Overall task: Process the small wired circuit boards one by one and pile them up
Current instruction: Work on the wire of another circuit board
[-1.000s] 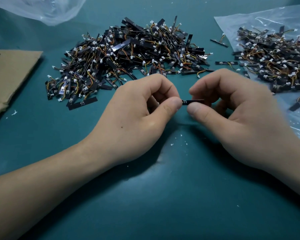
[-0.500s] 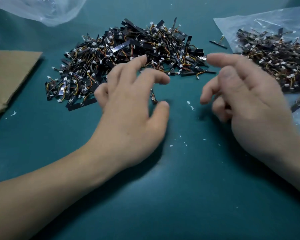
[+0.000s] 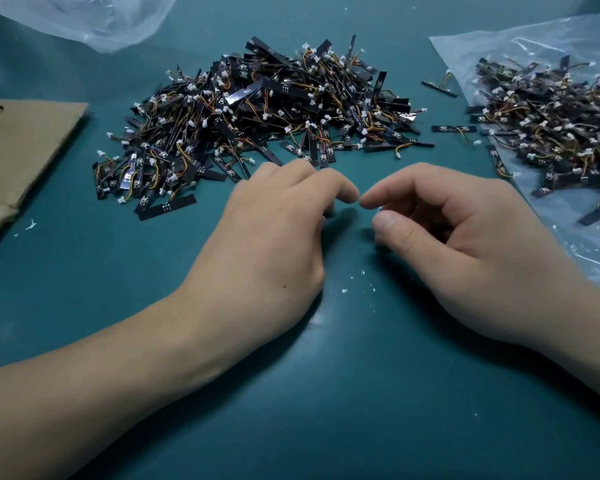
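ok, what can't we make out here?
Head view:
Whether the right hand pinches anything: a glint by its thumb, too small.
What is under the left hand: its own fingers hide it.
The pile on the plastic bag: cut off by the right edge.

Black boards on a teal bench

The bench [image 3: 326,393] is plain dark teal, dotted with white flecks [image 3: 344,291]. The pile [image 3: 264,112] at its far middle is black boards with white plugs [image 3: 308,125] and orange, yellow and red wires [image 3: 400,146]. The heap [image 3: 551,133] at the right edge has the same colours, on a clear glossy bag [image 3: 586,251]. The cardboard [image 3: 25,147] at the left edge is plain brown.
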`<act>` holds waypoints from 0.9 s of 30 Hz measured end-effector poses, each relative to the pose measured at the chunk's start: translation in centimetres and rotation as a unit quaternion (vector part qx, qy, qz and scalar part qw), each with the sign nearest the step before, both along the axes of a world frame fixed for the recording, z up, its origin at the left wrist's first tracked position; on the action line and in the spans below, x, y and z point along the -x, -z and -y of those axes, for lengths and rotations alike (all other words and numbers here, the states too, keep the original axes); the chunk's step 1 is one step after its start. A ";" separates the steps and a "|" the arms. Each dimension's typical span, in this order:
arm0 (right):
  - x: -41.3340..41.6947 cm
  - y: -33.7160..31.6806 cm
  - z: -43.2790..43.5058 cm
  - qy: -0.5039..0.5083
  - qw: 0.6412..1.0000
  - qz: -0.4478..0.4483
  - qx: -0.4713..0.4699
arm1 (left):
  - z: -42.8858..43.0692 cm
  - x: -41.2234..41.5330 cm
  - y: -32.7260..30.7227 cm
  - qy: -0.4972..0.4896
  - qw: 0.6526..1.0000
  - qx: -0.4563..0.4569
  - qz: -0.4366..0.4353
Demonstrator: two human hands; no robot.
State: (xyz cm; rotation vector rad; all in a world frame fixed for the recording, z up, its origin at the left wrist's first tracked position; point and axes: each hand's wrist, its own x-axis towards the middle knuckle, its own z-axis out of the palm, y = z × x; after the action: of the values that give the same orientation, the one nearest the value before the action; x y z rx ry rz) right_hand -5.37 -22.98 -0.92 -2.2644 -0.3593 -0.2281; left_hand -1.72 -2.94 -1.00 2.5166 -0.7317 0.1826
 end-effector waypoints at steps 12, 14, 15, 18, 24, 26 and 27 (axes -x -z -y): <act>-0.2 -0.2 0.2 -0.050 0.997 0.005 0.060 | 0.1 -0.2 0.4 0.118 0.954 0.253 -0.111; -0.2 -0.1 0.3 -0.057 0.996 0.009 0.067 | 0.1 -0.4 0.3 0.107 0.947 0.274 -0.129; -0.2 -0.1 0.3 -0.056 0.996 0.011 0.070 | 0.0 -0.5 0.2 0.097 0.946 0.280 -0.131; -0.1 0.0 0.3 -0.067 0.993 0.021 0.095 | -0.1 -0.6 0.1 0.080 0.943 0.290 -0.144; 0.0 0.1 0.4 -0.079 0.989 0.031 0.124 | 0.1 -0.3 -0.1 0.073 0.951 0.269 -0.133; 0.0 0.0 0.3 -0.076 0.987 0.039 0.132 | 0.2 -0.3 -0.2 0.061 0.955 0.263 -0.126; 0.0 0.0 0.2 -0.076 0.986 0.045 0.141 | 0.2 -0.2 -0.3 0.055 0.957 0.259 -0.122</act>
State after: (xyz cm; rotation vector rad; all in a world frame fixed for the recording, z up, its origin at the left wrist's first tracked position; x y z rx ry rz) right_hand -5.37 -23.22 -0.96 -2.4934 -0.6455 -0.2117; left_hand -1.50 -3.12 -0.67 1.9515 -0.6238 0.0157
